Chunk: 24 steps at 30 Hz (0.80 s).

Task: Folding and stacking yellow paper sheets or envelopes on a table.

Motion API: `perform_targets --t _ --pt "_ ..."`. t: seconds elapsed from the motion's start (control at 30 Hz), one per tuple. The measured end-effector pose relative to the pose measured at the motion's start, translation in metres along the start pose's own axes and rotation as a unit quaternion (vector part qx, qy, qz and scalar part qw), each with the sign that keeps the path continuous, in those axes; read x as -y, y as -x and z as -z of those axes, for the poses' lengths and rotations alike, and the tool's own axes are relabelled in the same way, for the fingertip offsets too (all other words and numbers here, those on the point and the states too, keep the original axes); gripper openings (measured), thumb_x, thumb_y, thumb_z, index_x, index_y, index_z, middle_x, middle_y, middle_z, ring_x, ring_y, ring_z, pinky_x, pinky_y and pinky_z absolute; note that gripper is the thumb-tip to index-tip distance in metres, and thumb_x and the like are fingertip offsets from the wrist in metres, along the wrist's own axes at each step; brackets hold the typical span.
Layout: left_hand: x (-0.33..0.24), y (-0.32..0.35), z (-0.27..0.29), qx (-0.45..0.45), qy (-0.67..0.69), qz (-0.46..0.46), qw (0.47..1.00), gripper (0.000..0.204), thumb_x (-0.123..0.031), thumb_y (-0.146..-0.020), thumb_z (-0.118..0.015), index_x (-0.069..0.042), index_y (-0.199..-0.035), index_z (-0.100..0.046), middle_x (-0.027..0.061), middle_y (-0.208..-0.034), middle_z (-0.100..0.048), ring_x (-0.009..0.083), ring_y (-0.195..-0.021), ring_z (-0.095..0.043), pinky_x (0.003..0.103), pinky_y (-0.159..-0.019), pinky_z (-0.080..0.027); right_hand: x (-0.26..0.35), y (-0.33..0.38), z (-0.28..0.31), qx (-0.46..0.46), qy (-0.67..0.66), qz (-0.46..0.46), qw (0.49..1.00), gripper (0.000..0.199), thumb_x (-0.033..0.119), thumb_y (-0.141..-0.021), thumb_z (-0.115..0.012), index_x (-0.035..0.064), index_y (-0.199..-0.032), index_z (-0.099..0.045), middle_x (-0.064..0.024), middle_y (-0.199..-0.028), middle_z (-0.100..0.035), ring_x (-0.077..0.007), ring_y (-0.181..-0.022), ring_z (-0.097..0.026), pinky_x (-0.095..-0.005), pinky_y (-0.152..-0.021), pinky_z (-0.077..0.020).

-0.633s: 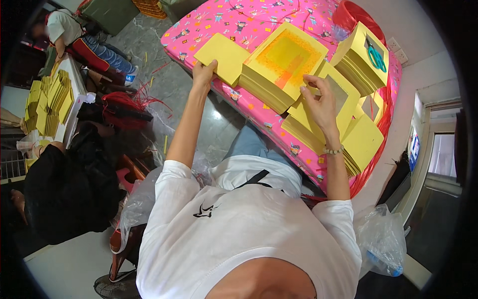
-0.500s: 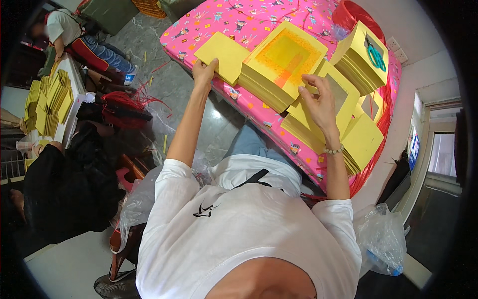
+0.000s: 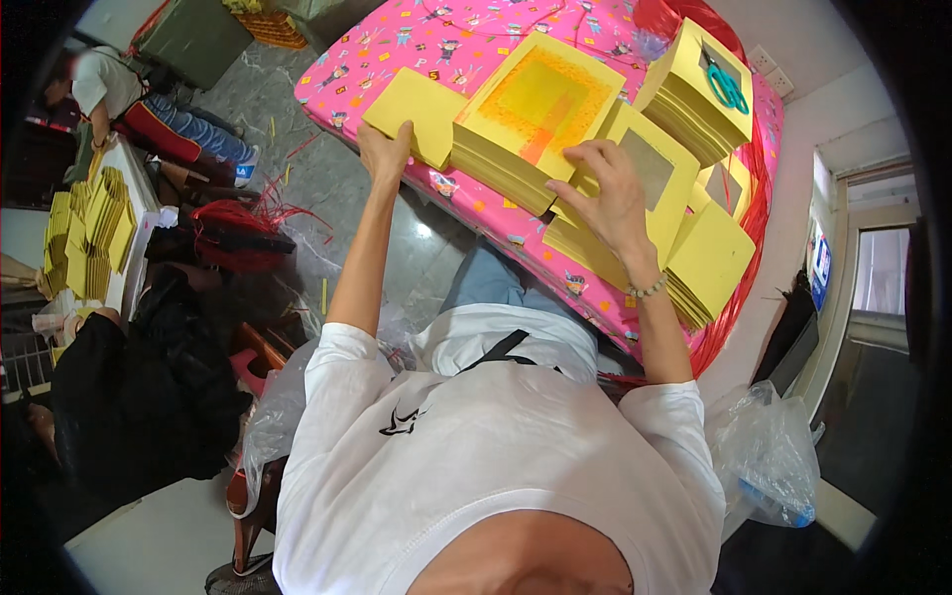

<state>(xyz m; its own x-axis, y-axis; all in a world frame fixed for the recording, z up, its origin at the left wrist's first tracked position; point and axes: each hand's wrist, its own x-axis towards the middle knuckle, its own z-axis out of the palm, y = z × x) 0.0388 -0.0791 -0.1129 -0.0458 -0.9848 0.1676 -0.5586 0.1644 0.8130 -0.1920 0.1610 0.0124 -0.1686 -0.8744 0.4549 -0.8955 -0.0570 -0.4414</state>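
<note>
Yellow sheets (image 3: 421, 111), gripped at the edge by the left hand (image 3: 385, 154), lie on the pink tabletop (image 3: 342, 74) — rightward come a thick orange-marked stack (image 3: 540, 94), the right hand (image 3: 612, 193), thumb and bent fingers parted over a window-cut stack (image 3: 676, 193), and teal scissors (image 3: 727, 87).

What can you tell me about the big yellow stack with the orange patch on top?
The yellow stack is a thick block of many thin, paper-like layers, their edges showing on the side toward the person. It lies flat on the pink patterned surface. Its top has a darker yellow panel, speckled orange around it, with an orange-red streak toward the near side. The right hand is at its near right corner; whether it touches is unclear.
</note>
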Motion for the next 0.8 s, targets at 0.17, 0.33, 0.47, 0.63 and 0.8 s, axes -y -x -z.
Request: perform_targets --t 0.17,0.33,0.47,0.63,0.8 --pt "-0.020 0.015 0.004 -0.149 -0.104 -0.067 0.981 0.085 -0.034 -0.067 -0.077 0.004 -0.131 -0.035 0.0258 -0.116 -0.045 0.0390 -0.111 -0.044 0.043 -0.095 -0.037 -0.004 0.004 -0.004 -0.051 0.004 0.030 0.998 0.019 0.023 -0.074 -0.073 0.0070 -0.083 -0.068 -0.0065 -0.091 -0.062 -0.0246 -0.089 -0.058 -0.0360 -0.076 -0.0486" --pt "-0.073 0.035 0.025 -0.099 -0.081 -0.237 0.963 0.052 -0.027 -0.076 -0.072 -0.006 -0.120 -0.055 0.0134 -0.112 -0.054 0.0302 -0.110 -0.046 0.039 -0.096 -0.036 0.002 0.000 -0.002 -0.031 -0.019 0.010 0.999 0.011 0.017 -0.078 -0.070 0.0060 -0.080 -0.070 -0.0053 -0.086 -0.065 -0.0230 -0.086 -0.059 -0.0339 -0.075 -0.0478" --pt "-0.122 0.055 0.027 0.052 0.056 -0.388 0.919 0.028 -0.020 -0.074 -0.074 -0.012 -0.100 -0.068 0.0081 -0.103 -0.058 0.0278 -0.104 -0.047 0.039 -0.090 -0.040 0.000 -0.002 -0.001 -0.026 -0.046 -0.017 0.998 0.016 0.022 -0.079 -0.067 0.0065 -0.077 -0.069 -0.0063 -0.081 -0.065 -0.0236 -0.085 -0.059 -0.0355 -0.071 -0.0487" --pt "-0.128 0.054 0.023 0.136 0.035 -0.442 0.886 0.021 -0.023 -0.074 -0.074 -0.014 -0.093 -0.071 0.0074 -0.105 -0.060 0.0270 -0.103 -0.048 0.039 -0.089 -0.041 -0.003 -0.004 -0.002 -0.013 -0.098 -0.052 0.994 0.018 0.023 -0.080 -0.066 0.0056 -0.077 -0.070 -0.0079 -0.080 -0.065 -0.0252 -0.081 -0.060 -0.0359 -0.071 -0.0471" --pt "-0.128 0.053 0.021 0.196 0.037 -0.407 0.891 0.015 -0.024 -0.078 -0.071 -0.012 -0.087 -0.072 0.0050 -0.098 -0.062 0.0248 -0.101 -0.048 0.038 -0.089 -0.042 -0.004 -0.004 -0.001 0.008 -0.099 -0.082 0.992 0.017 0.021 -0.081 -0.067 0.0054 -0.083 -0.072 -0.0066 -0.084 -0.066 -0.0212 -0.081 -0.060 -0.0316 -0.074 -0.0460"
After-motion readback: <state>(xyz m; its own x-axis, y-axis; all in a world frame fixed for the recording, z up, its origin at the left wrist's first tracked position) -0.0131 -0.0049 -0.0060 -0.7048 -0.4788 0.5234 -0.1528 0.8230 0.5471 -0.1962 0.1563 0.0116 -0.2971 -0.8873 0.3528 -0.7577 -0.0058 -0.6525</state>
